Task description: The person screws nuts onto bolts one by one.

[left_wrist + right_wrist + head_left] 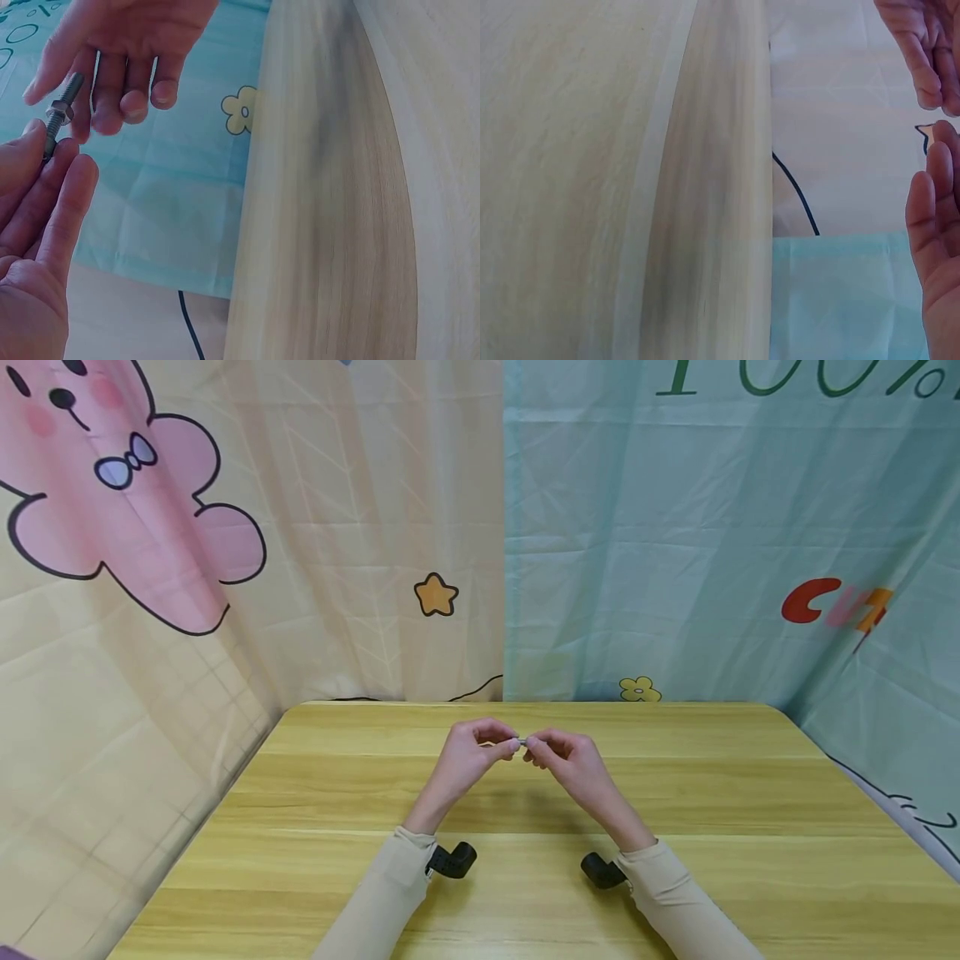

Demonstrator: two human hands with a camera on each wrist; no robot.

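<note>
Held aloft over the far middle of a wood-grain bench (pixel 712 893): a small threaded metal bolt (pixel 71 88), with a nut (pixel 59 112) partway along its shank. Pinched at one end between the thumb and fingers of the left grip (pixel 472 756), with that end partly hidden by fingertips. Poised just to the right, at the bolt's free end, the right grip (pixel 566 758), thumb and forefinger parted on either side of the metal, other fingers loosely extended; hard to tell whether touching. Seen from the head view, fingertips close together at center, with only a sliver of bolt between.

Worn below both wrists, near the cuffs of beige sleeves (pixel 386 897): black devices, one at left (pixel 456 860) and one at right (pixel 603 871). Hung beyond the bench's far edge, a cream cloth (pixel 322 527) at left with a pink bear (pixel 161 543) and an orange star (pixel 436 595), beside a teal cloth (pixel 585 527) at right with a yellow flower (pixel 640 690) low down and green lettering (pixel 795 377) cut off by the top edge.
</note>
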